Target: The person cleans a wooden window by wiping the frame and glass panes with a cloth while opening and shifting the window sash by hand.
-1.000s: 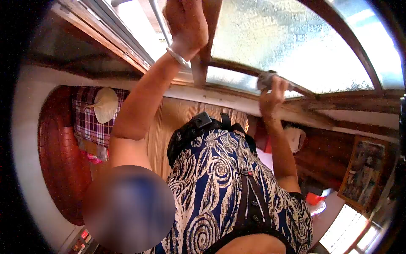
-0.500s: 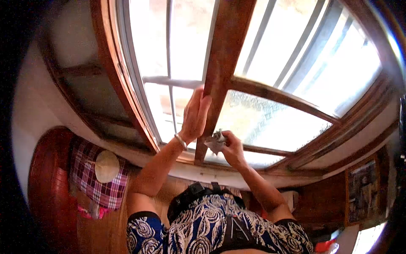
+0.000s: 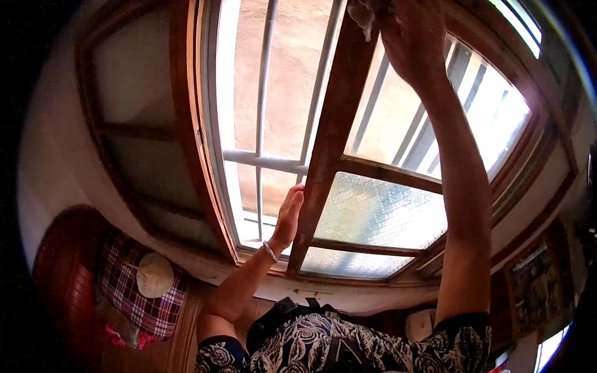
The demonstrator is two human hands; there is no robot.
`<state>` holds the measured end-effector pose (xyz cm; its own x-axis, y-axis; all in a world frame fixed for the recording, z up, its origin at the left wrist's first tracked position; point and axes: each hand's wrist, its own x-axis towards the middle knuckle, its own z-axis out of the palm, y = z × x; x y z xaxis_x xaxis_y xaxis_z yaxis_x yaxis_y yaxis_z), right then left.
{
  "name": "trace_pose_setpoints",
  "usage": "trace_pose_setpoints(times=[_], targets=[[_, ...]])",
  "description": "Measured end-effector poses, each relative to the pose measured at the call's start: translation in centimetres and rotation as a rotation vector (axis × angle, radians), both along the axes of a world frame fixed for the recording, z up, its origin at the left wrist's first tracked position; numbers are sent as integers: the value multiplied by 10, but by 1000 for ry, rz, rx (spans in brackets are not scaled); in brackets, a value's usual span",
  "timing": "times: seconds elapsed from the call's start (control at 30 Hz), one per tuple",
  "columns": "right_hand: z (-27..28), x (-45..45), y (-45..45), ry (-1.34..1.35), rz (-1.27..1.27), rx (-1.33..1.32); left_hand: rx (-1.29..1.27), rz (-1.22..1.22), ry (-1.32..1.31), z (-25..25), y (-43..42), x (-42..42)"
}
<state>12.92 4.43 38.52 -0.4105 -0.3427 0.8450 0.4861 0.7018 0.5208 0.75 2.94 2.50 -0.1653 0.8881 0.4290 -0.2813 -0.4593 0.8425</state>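
Head view: a grey cloth (image 3: pixel 364 20) is held by the right hand (image 3: pixel 413 43) at the top of the frame, above centre, over the upper stretch of a dark wooden stile (image 3: pixel 336 99); both are partly cut off by the top edge, and the right fingers are largely hidden, so how tightly they are curled cannot be told. The left hand (image 3: pixel 288 217), near the centre, is laid along the stile's lower left edge, fingers straight and together, with nothing seen to be gripped; its palm side is mostly hidden. A patterned pane (image 3: pixel 382 211) is partly covered at its right by the right forearm; a framed picture (image 3: pixel 535 286), lower right, is lost in shadow. Half a second earlier, the cloth was held low, beside the left hand; the stile is still touched by the left hand.
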Motion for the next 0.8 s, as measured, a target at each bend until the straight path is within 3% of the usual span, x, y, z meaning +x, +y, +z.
trace_pose_setpoints(times=[0.07,0.17,0.23,0.37,0.43,0.5,0.57,0.7,0.8], targets=[[9,-9,8,-61,-167,187,10,-28,-44,-3,4,1],[-6,-13,10,14,-179,307,-20,-22,-46,-4,8,-3],[-59,-2,50,20,-154,168,-34,-42,61,1,7,-5],[-111,-2,18,-226,-246,-208,-42,-83,32,11,4,-5],[-157,6,17,-396,-283,-27,-51,-101,-21,12,4,-6],[-197,14,13,-607,-389,-112,-60,-146,-63,17,1,-8],[-223,24,19,-661,-255,-62,-89,-122,-124,10,4,-9],[-188,18,33,-566,-300,146,-92,-109,-104,8,7,-9],[-111,-3,39,-291,-193,12,-64,-100,-51,18,-2,-5]])
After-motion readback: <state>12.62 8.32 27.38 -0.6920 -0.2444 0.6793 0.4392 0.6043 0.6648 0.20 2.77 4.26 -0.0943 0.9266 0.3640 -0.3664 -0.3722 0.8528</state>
